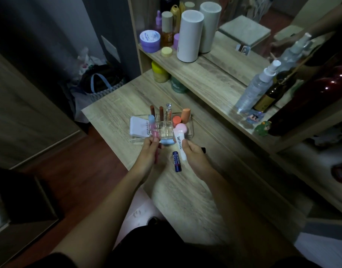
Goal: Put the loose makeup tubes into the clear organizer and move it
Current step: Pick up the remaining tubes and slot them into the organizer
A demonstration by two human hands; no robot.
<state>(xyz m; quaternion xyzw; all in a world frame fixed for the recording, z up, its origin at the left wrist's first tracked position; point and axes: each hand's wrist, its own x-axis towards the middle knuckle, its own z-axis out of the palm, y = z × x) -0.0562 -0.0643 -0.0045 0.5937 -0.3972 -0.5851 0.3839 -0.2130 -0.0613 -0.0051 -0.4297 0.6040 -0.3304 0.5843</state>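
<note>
Sat on the wooden dressing table (185,190), with the clear organizer (162,130) taken as the landmark for everything else. Held several upright tubes in its slots: two brownish ones (156,113) and a clear-capped one (168,112) toward the back, two orange-capped ones (182,117) at its right rear. Leaned against its left side a flat white compact (138,126) printed with lettering. Just in front of the organizer, on its near left corner, hovered the left hand (149,151), fingers curled shut around a pink tube with a pale blue cap (153,128), the cap end tilted up over the organizer's left slots. Between the two hands, at the organizer's near edge, showed a small light blue piece (167,142), too blurred to identify. At the organizer's near right corner, closed the right hand (193,153) around a white tube with a pink round cap (180,140), lettered along its length, cap pointing toward the organizer. Lay loose on the table just nearer than the organizer, between the wrists, a dark blue lip balm stick (176,161), untouched. Peeked out from behind the right hand a small black item (203,150), mostly hidden. Well beyond the organizer, on the shelf (214,74), stood a white cylinder (189,35), a purple jar (150,41) and a clear spray bottle (257,87).
</note>
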